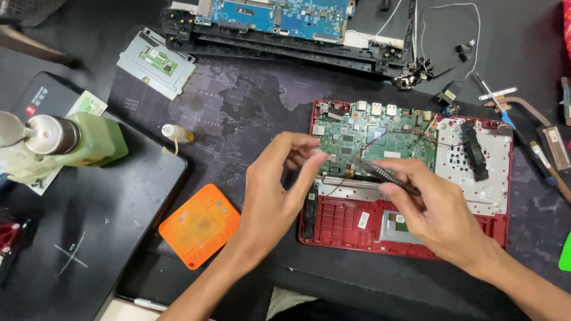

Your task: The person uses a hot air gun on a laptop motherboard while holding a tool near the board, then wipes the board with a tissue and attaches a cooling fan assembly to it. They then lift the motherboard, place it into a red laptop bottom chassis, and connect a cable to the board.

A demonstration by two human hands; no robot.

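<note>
Work: an opened red laptop (410, 235) lies on the dark surface (250, 107), its green board (380, 142) bare.
Right hand: right hand (437, 208) pinches a dark slim tool (386, 175) between thumb and fingers, the tip aimed at the lower edge of the board.
Left hand: left hand (279, 184) hovers at the laptop's left edge, fingertips drawn together near the tool tip; whether the grip pinches some small part I cannot tell.
Wires: thin red wires (416, 134) run across the board, close to the tool.
Risk, slip: the tip could skid off and scratch the board or nick a wire, as both hands crowd one small spot.
Risk, dropped part: anything tiny let go here could fall among the board's parts or into the red ribs of the shell.
Risk, sleeve and elbow: the left forearm passes just beside the orange case (200, 226) and could nudge it.
Around, far side: a second stripped laptop with a blue board (273, 15) lies well apart at the top, a grey touchpad part (156, 62) beside it.
Around, left: a green bottle (89, 139) rests on a black slab (107, 226); a small white bottle (175, 134) is near.
Around, right: loose tools and a copper heat pipe (535, 113) lie at the edge.
In the way: nothing lies between the hands and the board.
</note>
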